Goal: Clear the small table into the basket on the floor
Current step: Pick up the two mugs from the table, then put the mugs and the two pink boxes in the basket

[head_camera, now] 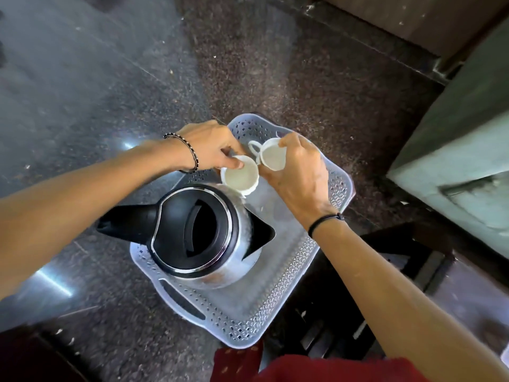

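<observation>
A pale perforated plastic basket (281, 296) stands on the dark stone floor. Inside it a steel electric kettle (198, 232) with a black lid and handle stands upright at the near left. My left hand (212, 147) pinches the rim of a white cup (240, 177) just beyond the kettle, over the basket's far part. My right hand (300, 172) grips a second white cup (271, 154), its handle pointing left, close beside the first cup. Both cups look empty.
A dark small table (407, 260) sits at the lower right beside the basket. A grey-green block of furniture (462, 139) stands at the right. Speckled stone floor (110, 92) stretches left and beyond. Red cloth (316, 368) shows at the bottom edge.
</observation>
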